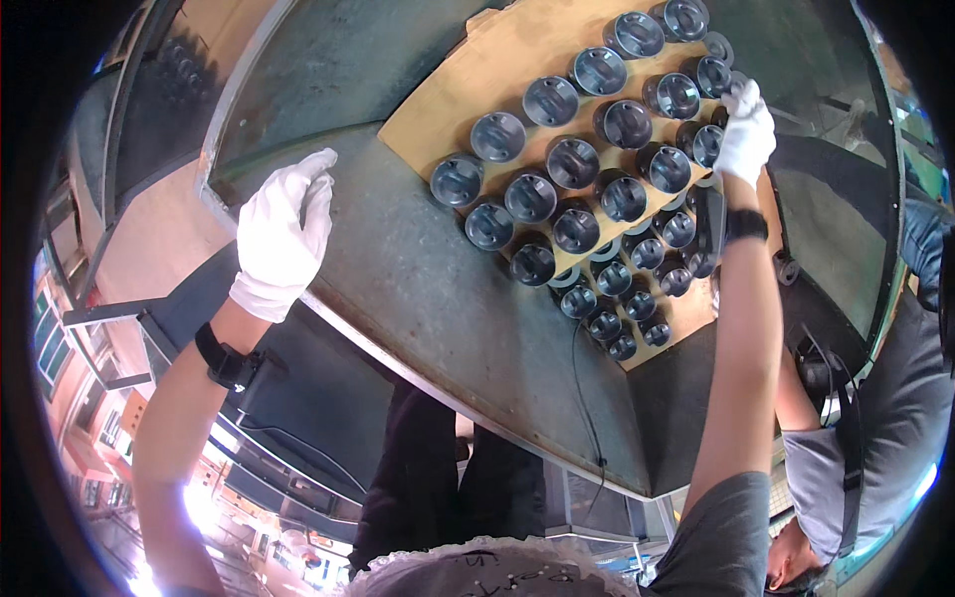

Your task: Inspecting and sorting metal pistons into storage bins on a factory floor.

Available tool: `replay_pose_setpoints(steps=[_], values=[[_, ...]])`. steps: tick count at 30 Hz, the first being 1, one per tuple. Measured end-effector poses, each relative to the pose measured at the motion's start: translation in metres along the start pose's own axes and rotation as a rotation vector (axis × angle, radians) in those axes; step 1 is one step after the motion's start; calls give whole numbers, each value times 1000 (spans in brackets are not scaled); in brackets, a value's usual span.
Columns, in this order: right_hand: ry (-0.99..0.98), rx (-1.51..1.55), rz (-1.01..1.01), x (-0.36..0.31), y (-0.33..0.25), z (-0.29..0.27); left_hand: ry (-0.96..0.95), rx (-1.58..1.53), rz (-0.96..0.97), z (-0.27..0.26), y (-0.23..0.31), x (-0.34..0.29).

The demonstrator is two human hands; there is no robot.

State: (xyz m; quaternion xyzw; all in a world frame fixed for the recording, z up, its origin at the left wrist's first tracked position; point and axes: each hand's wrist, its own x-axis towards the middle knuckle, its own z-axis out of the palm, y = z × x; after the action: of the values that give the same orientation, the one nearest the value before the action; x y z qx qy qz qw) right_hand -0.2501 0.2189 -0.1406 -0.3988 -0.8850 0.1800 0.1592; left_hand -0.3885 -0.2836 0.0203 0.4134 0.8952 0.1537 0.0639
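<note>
My left hand (283, 235), in a white glove, is raised over the left side of the metal table, its fingers loosely bent and apart from the thumb with nothing between them. My right hand (746, 134), also gloved in white, reaches to the far right edge of the rows of dark metal pistons (573, 162). Its fingers are curled closed beside a piston (707, 145); whatever they grip is hidden. Several pistons stand in slanting rows on a brown cardboard sheet (453, 114). More pistons (614, 278) stand on cardboard nearer the table's front.
The grey metal table (418, 289) has a raised rim on its left. A thin black cable (587, 398) hangs over its front edge. Another person in a grey shirt (885, 438) is close on my right. A dark device is strapped to my left wrist (231, 366).
</note>
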Motion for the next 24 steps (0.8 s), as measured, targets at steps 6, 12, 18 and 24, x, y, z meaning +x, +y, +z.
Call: replay_pose_setpoints(steps=[6,12,18,24], values=[[-180,291,220,-107,-31,-42,21,39,-1,-3,-2,-4],[-190,261,74,-122,-13,-23,45,-8,-4,4,2,1],[-295,556,359,-110,-40,-8,38,-4,-39,-1,-4,-4],[-164,27,-55,-120,4,21,81,-65,-68,0,3,0]])
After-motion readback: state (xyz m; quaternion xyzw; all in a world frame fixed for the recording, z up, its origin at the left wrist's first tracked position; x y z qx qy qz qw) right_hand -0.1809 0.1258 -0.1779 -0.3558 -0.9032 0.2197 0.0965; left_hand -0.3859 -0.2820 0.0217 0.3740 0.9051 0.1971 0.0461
